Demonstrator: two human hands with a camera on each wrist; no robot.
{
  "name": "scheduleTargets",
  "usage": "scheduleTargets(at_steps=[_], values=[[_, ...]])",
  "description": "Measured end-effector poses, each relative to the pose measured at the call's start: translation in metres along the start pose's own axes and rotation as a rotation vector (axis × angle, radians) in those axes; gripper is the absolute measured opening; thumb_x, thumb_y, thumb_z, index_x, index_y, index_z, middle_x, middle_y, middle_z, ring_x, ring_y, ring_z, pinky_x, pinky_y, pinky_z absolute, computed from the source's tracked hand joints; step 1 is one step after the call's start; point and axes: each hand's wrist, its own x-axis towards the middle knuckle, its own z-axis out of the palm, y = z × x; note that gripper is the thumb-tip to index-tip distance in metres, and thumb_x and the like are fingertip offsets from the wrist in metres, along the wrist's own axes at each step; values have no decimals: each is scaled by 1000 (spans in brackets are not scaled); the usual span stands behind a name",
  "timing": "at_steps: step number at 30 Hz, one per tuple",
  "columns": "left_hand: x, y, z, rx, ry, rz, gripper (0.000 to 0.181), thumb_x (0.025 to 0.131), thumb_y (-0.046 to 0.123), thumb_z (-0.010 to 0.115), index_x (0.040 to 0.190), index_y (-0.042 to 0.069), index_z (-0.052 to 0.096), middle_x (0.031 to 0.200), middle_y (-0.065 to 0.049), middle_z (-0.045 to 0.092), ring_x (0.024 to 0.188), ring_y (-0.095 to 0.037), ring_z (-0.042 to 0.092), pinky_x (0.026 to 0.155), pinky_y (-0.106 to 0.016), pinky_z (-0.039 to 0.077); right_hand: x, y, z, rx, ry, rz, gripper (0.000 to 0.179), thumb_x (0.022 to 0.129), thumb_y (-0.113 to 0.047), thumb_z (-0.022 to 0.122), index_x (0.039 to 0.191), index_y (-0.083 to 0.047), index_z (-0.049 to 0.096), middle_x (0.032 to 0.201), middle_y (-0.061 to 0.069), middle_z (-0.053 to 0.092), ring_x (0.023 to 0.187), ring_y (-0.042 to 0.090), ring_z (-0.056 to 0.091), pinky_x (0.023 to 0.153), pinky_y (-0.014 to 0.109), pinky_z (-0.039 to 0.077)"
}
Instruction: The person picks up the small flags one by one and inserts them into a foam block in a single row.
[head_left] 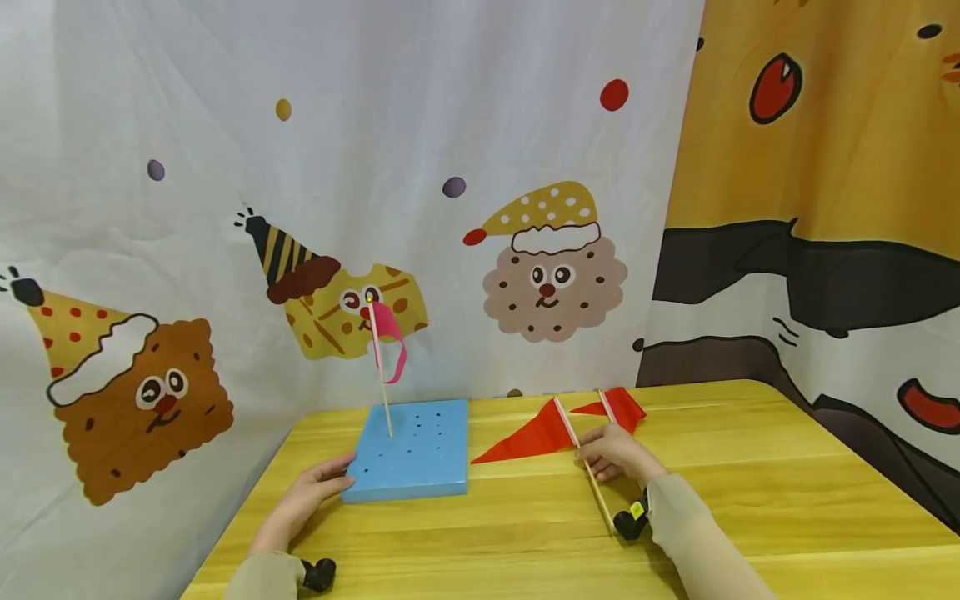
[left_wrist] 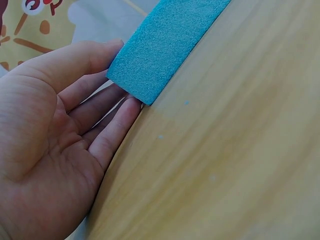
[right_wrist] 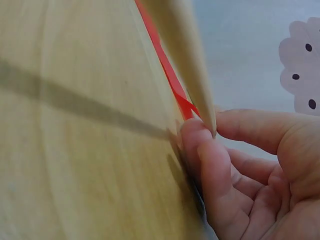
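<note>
In the head view my left hand (head_left: pixel 306 498) rests against the left edge of a flat blue foam block (head_left: pixel 415 475), its fingers nearly straight. The left wrist view shows the thumb and fingertips at a corner of the foam block (left_wrist: pixel 155 50). A thin stick with a pink flag (head_left: pixel 387 322) stands upright in the block, leaning slightly, among several small holes. My right hand (head_left: pixel 617 452) pinches the wooden stick of a red triangular flag (head_left: pixel 536 434) between thumb and fingers. The right wrist view has this stick (right_wrist: pixel 187 60) at my fingertips, with red cloth behind it.
A second red flag (head_left: pixel 628 407) lies on the wooden table (head_left: pixel 517 542) just beyond my right hand. Behind the table hangs a curtain (head_left: pixel 420 100) printed with cartoon biscuits and cheese. Each wrist wears a small black device.
</note>
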Motion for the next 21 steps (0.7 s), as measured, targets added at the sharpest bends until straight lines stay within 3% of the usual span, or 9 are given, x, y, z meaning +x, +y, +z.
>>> scheduleTargets(at_steps=[12, 15, 21], values=[[2, -4, 1, 3, 31, 1, 64, 91, 27, 70, 146, 6, 45, 149, -22, 38, 135, -40, 35, 106, -53, 35, 0, -6, -5, 135, -26, -41, 44, 89, -6, 67, 127, 11, 52, 73, 11, 68, 51, 13, 59, 47, 25, 52], [1, -4, 1, 5, 23, 9, 64, 91, 27, 70, 146, 5, 45, 149, -22, 37, 135, -40, 35, 107, -54, 34, -1, -12, -8, 157, 4, -52, 45, 90, -5, 65, 130, 10, 52, 74, 12, 68, 50, 14, 60, 46, 25, 52], [1, -2, 1, 15, 3, 37, 64, 93, 27, 67, 147, 5, 42, 150, -23, 35, 136, -41, 33, 108, -56, 32, -4, -26, -14, 163, 41, -94, 46, 93, -8, 63, 134, 7, 50, 91, 20, 68, 58, 19, 66, 52, 30, 56]])
